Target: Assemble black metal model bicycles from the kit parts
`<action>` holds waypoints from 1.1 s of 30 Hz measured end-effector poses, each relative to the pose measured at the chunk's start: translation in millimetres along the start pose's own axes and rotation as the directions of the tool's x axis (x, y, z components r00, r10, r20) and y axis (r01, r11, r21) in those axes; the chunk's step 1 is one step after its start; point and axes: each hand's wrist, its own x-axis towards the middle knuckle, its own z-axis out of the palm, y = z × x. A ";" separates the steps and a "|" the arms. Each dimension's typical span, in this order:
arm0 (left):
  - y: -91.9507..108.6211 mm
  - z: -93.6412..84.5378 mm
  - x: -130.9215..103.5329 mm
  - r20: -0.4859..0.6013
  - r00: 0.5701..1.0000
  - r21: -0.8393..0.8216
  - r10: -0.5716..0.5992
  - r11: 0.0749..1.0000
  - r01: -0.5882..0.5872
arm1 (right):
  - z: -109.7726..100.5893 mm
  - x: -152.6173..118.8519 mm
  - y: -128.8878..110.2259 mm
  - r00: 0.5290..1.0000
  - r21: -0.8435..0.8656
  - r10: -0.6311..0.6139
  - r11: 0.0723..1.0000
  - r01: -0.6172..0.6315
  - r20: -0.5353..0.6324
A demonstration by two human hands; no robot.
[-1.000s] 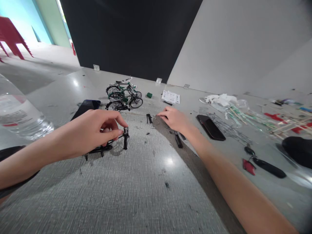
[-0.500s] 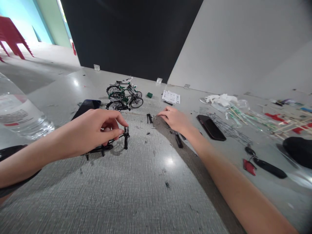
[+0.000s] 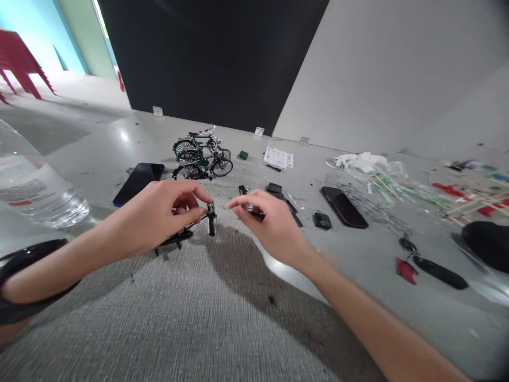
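Note:
My left hand (image 3: 170, 209) pinches a small black bicycle frame (image 3: 178, 237) near its silvery front end, low over the grey table. Just right of it, my right hand (image 3: 268, 220) has its thumb and forefinger brought together; anything between the tips is too small to make out. A gap separates the fingertips of the two hands. Beyond them stand assembled miniature bicycles (image 3: 202, 156), black and green with silver parts. Part of a small black piece (image 3: 242, 189) shows just behind my right hand.
A water bottle (image 3: 35, 180) and a dark phone (image 3: 139, 180) lie to the left. Toward the right are black parts (image 3: 274, 188), a small black box (image 3: 322, 220), another phone (image 3: 344, 207), keys (image 3: 439, 273) and plastic sprues. Paper sheets (image 3: 278, 157) and a green piece (image 3: 244, 155) lie farther back.
My right hand has moved left and nearer, close to my left hand, and its fingers have come together. My left hand and the black frame have shifted slightly right.

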 end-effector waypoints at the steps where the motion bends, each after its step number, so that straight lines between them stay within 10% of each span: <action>1: 0.8 1.7 0.2 -0.006 1.000 -0.008 0.004 1.000 -0.004 | 4.5 -3.7 -2.8 1.000 0.040 0.007 0.999 -0.007 -0.003; 9: 12.9 14.4 4.5 -0.089 0.996 0.015 0.005 1.000 -0.004 | 25.8 -13.5 -5.6 0.993 0.283 0.121 0.953 -0.113 -0.014; 18: 25.9 32.2 7.3 -0.157 0.986 0.059 0.063 0.997 -0.055 | 39.8 -19.5 -3.1 0.925 0.668 0.369 0.667 -0.331 0.089; 33: 19.5 41.6 9.7 -0.265 0.959 0.056 0.099 0.995 -0.087 | 51.1 -20.4 -11.3 0.882 0.851 0.458 0.415 -0.322 0.110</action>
